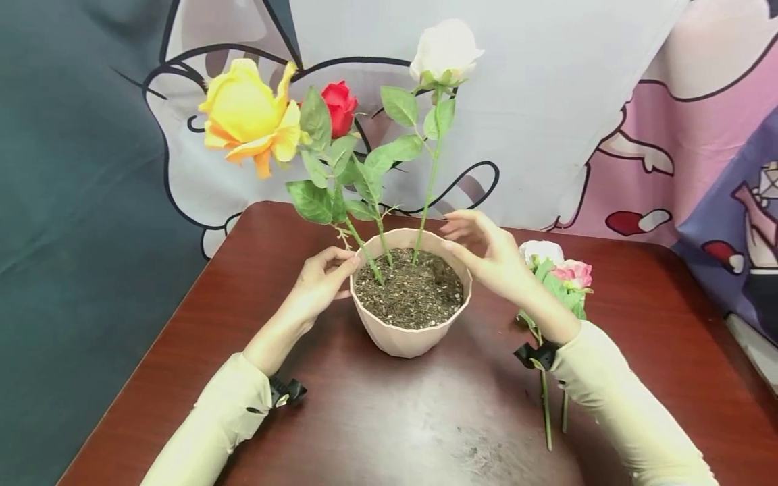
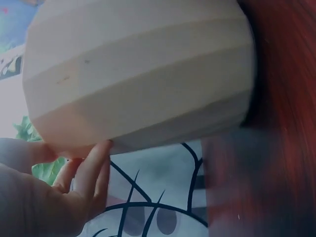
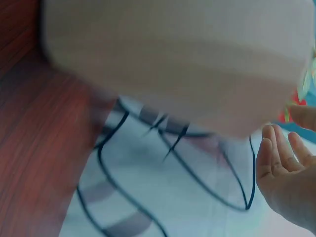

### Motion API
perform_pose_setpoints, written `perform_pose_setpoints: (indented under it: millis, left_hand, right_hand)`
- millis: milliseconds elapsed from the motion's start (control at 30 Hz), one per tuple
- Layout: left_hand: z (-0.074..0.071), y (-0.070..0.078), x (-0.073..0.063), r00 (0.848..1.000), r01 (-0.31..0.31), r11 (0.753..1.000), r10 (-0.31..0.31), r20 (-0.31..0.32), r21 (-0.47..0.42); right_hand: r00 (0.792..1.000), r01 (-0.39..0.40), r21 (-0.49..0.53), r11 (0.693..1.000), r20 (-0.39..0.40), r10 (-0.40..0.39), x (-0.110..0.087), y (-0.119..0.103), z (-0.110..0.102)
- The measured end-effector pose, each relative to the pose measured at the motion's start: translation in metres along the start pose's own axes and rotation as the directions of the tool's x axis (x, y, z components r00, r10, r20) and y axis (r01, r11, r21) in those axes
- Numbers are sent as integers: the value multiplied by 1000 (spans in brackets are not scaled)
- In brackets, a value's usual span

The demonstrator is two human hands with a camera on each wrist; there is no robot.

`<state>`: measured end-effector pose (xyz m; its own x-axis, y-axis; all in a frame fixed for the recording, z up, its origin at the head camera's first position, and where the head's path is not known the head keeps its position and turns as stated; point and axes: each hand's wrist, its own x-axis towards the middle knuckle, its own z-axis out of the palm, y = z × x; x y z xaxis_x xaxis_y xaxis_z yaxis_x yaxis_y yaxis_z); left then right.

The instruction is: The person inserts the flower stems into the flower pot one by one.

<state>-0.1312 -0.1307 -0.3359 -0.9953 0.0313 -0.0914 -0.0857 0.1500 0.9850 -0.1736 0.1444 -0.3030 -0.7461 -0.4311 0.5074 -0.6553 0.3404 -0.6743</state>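
A pale pink faceted flower pot [image 1: 404, 341] filled with dark soil [image 1: 413, 290] stands upright on the table. My left hand [image 1: 319, 280] holds its left rim, the thumb at the edge and the fingers against the outer wall, as the left wrist view of the pot [image 2: 143, 74] also shows. At the right rim, my right hand [image 1: 486, 253] has its fingers loosely bent; in the right wrist view they show beside the pot [image 3: 187, 64], gripping nothing. Three artificial roses rise from the soil: a yellow rose [image 1: 246, 111] leaning left, a red rose [image 1: 340, 108] and a tall white rose [image 1: 446, 54].
On the reddish-brown table [image 1: 340, 418], right of the pot, lie a white flower [image 1: 541, 252] and a pink flower [image 1: 573, 272] with long green stems, partly behind my right forearm. A printed cartoon curtain [image 1: 535, 135] hangs behind the table. Dark specks dot the front.
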Motion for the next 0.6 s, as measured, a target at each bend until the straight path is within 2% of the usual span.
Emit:
perform_pose_setpoints:
  millis: [267, 367, 467, 600]
  left_hand:
    - [-9, -4, 2, 1000, -11, 1000, 11, -9, 8]
    - [-11, -3, 3, 1000, -7, 1000, 7, 10, 8]
    - [-10, -2, 3, 1000, -14, 1000, 13, 12, 19]
    - [-2, -3, 2, 1000, -31, 999, 31, 1, 44]
  right_hand:
    - [990, -125, -101, 987, -74, 117, -34, -4, -39]
    - [984, -162, -138, 977, -92, 151, -55, 17, -53]
    - [978, -206, -212, 955, -69, 195, -82, 40, -67]
    - [957, -265, -353, 897, 20, 290, -119, 60, -85]
